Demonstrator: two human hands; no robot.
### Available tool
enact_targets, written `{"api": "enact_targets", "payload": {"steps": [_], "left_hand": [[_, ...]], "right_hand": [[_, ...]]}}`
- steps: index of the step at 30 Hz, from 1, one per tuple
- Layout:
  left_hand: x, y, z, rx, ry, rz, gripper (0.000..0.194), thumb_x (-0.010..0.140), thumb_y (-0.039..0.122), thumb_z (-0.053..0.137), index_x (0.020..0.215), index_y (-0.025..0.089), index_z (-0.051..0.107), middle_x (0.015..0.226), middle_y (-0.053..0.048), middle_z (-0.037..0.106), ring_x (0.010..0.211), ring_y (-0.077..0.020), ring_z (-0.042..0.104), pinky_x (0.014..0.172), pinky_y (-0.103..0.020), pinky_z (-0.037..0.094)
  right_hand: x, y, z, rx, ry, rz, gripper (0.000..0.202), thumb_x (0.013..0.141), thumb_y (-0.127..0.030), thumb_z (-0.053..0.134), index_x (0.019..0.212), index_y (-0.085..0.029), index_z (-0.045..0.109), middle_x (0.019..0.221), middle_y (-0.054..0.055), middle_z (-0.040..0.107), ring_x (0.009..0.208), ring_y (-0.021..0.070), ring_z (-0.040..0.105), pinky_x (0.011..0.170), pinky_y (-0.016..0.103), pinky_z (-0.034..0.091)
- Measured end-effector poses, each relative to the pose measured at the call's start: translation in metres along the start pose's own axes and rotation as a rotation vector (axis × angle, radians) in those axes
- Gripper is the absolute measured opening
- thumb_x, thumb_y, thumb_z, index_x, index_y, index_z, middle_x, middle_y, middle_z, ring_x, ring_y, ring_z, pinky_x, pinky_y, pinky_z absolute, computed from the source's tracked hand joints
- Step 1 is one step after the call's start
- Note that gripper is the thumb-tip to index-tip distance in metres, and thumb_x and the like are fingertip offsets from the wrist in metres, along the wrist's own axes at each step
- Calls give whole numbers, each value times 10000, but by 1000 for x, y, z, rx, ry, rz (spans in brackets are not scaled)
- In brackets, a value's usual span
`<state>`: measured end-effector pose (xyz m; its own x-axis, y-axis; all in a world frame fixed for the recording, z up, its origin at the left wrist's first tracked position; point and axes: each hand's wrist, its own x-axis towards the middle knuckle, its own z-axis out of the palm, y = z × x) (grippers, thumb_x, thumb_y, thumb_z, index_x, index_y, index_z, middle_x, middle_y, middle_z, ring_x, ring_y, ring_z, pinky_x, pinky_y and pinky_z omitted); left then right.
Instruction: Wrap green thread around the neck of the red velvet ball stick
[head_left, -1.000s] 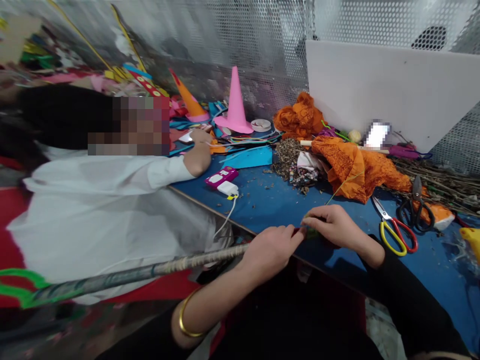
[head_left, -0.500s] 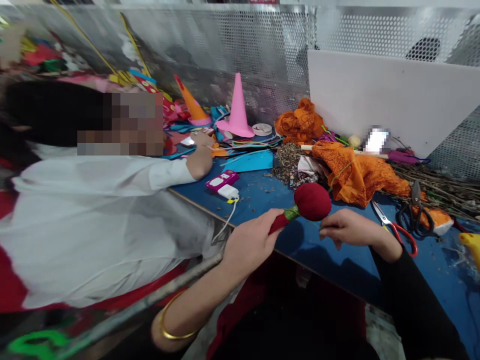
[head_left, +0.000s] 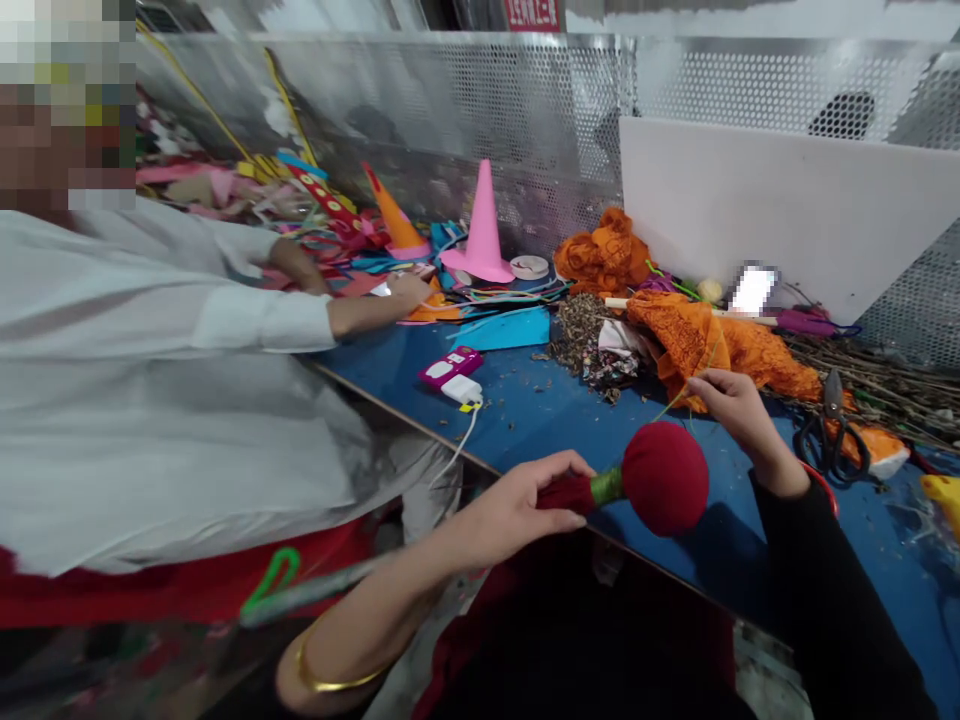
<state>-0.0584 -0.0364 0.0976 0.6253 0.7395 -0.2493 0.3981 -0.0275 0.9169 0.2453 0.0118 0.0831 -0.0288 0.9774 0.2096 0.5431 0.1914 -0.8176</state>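
Note:
My left hand (head_left: 517, 510) is closed round the gathered tail of a red cloth ball (head_left: 666, 478), just over the table's near edge. Green thread (head_left: 606, 487) is wound in a band about the ball's neck. To the right, my right hand (head_left: 739, 405) pinches a thin green thread (head_left: 670, 402) that runs down toward the ball. Behind that hand lies crumpled orange patterned cloth (head_left: 679, 335). Red-handled scissors (head_left: 825, 487) are mostly covered by my right forearm. Dark scissors (head_left: 832, 430) rest farther right.
A co-worker in a white shirt (head_left: 150, 370) leans in at the left, one hand (head_left: 411, 292) on the table. A purple device (head_left: 450, 367) with a white cable sits on the blue table (head_left: 517, 400). Farther back are a pink cone hat (head_left: 484, 230), dried plant bits (head_left: 579, 330) and a white board (head_left: 780, 200).
The red ball came nearer and turned sideways in my left hand. My right hand moved up and right, drawing the thread out. The co-worker sat up and back to the left.

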Motion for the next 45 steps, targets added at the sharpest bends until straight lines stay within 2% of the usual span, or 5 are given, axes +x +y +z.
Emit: {"api": "enact_targets", "payload": {"steps": [5, 12, 23, 32, 45], "left_hand": [[6, 10, 4, -339, 118, -62, 385, 700, 309, 694, 1002, 209, 477, 689, 92, 504, 488, -40, 364, 466, -181, 271], [16, 1, 4, -502, 139, 37, 378, 692, 279, 720, 971, 193, 479, 652, 85, 508, 464, -36, 369, 425, -176, 254], [20, -10, 5, -690, 198, 87, 340, 702, 262, 758, 914, 186, 504, 657, 81, 498, 486, -34, 401, 452, -162, 273], [33, -15, 28, -528, 164, 83, 315, 720, 347, 723, 875, 154, 528, 635, 80, 465, 503, -51, 362, 485, -191, 280], [43, -33, 34, -201, 429, 137, 296, 738, 296, 639, 996, 157, 601, 926, -31, 670, 888, -192, 597, 816, -283, 464]], "right_hand": [[-6, -3, 31, -341, -22, -61, 201, 781, -234, 655, 963, -166, 704, 1004, 124, 694, 951, 260, 619, 828, 352, 471], [-40, -37, 86, 328, -431, -231, 274, 817, -389, 656, 1009, -193, 663, 981, 56, 703, 915, 202, 644, 798, 314, 533], [-75, -75, 76, 269, -89, -568, 231, 965, -248, 463, 856, -188, 657, 1095, 130, 612, 1092, 233, 582, 916, 351, 469], [-73, -70, 86, 855, -86, 41, 337, 900, -348, 595, 624, -156, 623, 545, -38, 393, 519, 90, 294, 500, 249, 250], [-82, -76, 99, 783, 8, 116, 351, 862, -368, 606, 576, -165, 585, 530, -48, 372, 529, 96, 296, 523, 260, 257]]}}
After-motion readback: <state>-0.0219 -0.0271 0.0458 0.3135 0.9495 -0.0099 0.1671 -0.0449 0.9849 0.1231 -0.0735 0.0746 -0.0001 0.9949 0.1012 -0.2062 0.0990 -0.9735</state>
